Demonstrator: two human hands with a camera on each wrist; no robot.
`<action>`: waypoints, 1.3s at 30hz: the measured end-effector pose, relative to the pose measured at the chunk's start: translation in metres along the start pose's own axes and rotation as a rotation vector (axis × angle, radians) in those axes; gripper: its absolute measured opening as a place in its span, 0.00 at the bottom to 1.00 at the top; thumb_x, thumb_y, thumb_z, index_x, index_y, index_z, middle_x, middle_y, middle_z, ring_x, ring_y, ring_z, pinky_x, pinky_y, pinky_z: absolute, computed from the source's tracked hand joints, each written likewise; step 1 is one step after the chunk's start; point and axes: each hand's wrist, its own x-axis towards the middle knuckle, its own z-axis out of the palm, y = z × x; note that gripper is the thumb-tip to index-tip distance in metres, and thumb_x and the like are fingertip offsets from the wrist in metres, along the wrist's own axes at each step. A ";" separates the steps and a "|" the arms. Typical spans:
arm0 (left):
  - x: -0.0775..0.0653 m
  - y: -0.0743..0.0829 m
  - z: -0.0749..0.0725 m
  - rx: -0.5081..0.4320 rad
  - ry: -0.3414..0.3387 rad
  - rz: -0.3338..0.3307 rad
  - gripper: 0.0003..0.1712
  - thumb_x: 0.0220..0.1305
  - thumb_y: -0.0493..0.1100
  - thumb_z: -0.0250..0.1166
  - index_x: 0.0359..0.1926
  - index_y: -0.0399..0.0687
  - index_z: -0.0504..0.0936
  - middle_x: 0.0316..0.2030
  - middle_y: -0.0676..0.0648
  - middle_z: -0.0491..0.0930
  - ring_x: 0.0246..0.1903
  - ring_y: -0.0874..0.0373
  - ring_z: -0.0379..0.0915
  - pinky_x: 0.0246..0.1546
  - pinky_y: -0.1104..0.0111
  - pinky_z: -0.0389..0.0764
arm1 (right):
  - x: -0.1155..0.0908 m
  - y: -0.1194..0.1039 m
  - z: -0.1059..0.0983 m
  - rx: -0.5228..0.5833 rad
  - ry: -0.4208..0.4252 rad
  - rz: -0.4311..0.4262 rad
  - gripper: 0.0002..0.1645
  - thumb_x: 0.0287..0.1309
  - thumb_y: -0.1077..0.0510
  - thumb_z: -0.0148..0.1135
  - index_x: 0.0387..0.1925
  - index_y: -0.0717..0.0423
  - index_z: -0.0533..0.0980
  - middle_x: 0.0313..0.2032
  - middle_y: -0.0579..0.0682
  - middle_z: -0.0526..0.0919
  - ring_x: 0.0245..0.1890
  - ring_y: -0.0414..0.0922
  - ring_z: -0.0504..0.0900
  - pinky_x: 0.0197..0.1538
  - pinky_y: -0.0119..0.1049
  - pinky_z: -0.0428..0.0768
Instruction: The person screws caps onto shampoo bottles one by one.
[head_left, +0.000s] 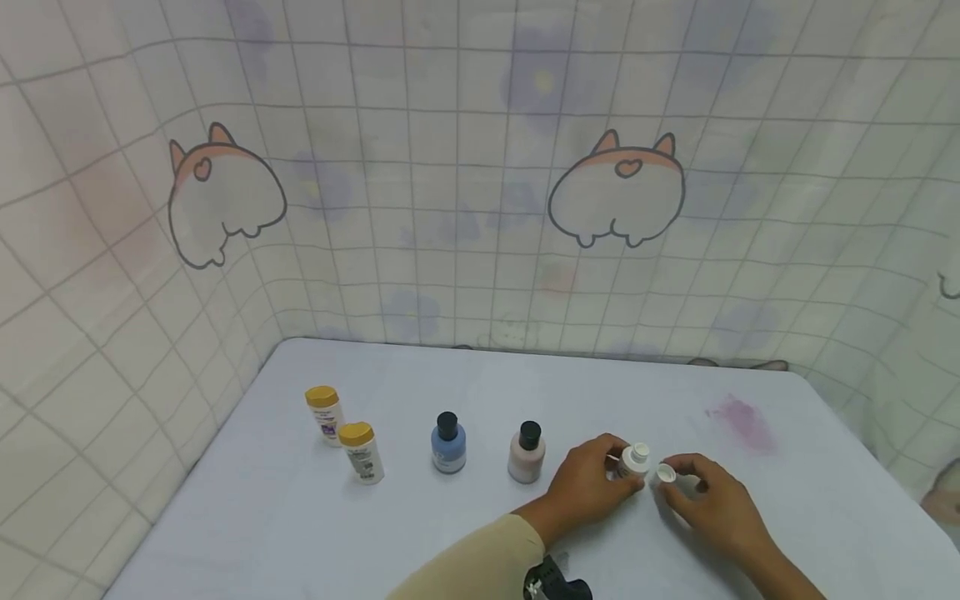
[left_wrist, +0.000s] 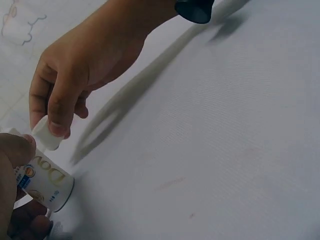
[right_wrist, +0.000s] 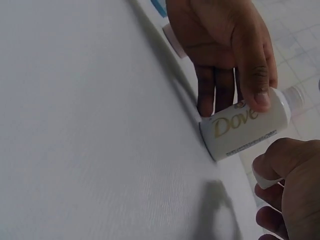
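Observation:
My left hand (head_left: 588, 483) grips a small white Dove bottle (right_wrist: 245, 130) round its body, thumb on the near side. The bottle's threaded neck (right_wrist: 295, 97) is bare. Just to the right, my right hand (head_left: 716, 504) pinches a white screw cap (head_left: 666, 473) between thumb and fingers, apart from the neck. In the left wrist view the cap (left_wrist: 46, 135) overlaps the neck and hides most of it. The bottle's base is at the table surface; whether it fully rests there I cannot tell.
Left of my hands stand a pale pink bottle (head_left: 527, 454) and a blue bottle (head_left: 448, 446), both black-capped. Farther left are two white bottles with yellow lids, one nearer (head_left: 363, 454) and one behind (head_left: 326, 417). A pink stain (head_left: 744, 423) marks the white table (head_left: 420, 542); a grid-patterned curtain (head_left: 457, 183) surrounds it.

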 end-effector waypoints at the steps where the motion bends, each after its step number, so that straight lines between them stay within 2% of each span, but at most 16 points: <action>1: -0.001 -0.001 -0.001 0.003 -0.005 0.005 0.20 0.56 0.57 0.67 0.49 0.62 0.74 0.42 0.67 0.74 0.42 0.72 0.71 0.42 0.74 0.75 | 0.000 -0.002 -0.001 0.008 0.002 0.003 0.24 0.52 0.42 0.67 0.49 0.46 0.75 0.46 0.49 0.80 0.41 0.48 0.76 0.39 0.43 0.75; 5: -0.007 -0.002 -0.006 -0.004 -0.028 0.038 0.21 0.57 0.56 0.67 0.49 0.59 0.74 0.41 0.66 0.75 0.40 0.73 0.71 0.39 0.76 0.74 | -0.002 -0.011 -0.003 0.039 0.019 -0.016 0.23 0.52 0.43 0.67 0.48 0.44 0.75 0.44 0.45 0.80 0.36 0.44 0.73 0.30 0.34 0.72; 7: -0.010 -0.001 -0.009 -0.002 -0.042 0.042 0.22 0.56 0.55 0.68 0.50 0.58 0.74 0.41 0.66 0.75 0.40 0.73 0.71 0.39 0.77 0.74 | -0.003 -0.016 -0.004 0.057 0.027 -0.038 0.22 0.53 0.45 0.67 0.48 0.44 0.75 0.43 0.45 0.80 0.34 0.43 0.72 0.27 0.32 0.71; 18: -0.024 -0.001 -0.020 -0.014 -0.090 0.070 0.21 0.56 0.53 0.68 0.48 0.58 0.74 0.41 0.66 0.75 0.42 0.75 0.70 0.42 0.78 0.75 | -0.009 -0.035 -0.006 0.164 0.019 -0.100 0.21 0.53 0.51 0.69 0.48 0.46 0.74 0.41 0.44 0.77 0.32 0.40 0.74 0.27 0.30 0.74; 29: -0.037 0.000 -0.036 -0.135 -0.088 0.117 0.19 0.57 0.49 0.69 0.48 0.56 0.74 0.42 0.64 0.75 0.41 0.73 0.71 0.39 0.77 0.77 | -0.012 -0.044 -0.008 0.194 0.028 -0.171 0.20 0.53 0.49 0.68 0.49 0.41 0.74 0.39 0.37 0.76 0.30 0.38 0.76 0.28 0.31 0.75; 39: -0.046 0.002 -0.044 -0.155 -0.120 0.078 0.20 0.56 0.51 0.69 0.48 0.56 0.74 0.42 0.65 0.75 0.42 0.73 0.72 0.39 0.77 0.78 | -0.019 -0.057 -0.008 0.254 0.035 -0.229 0.21 0.54 0.53 0.68 0.50 0.40 0.75 0.39 0.38 0.76 0.28 0.39 0.75 0.25 0.31 0.74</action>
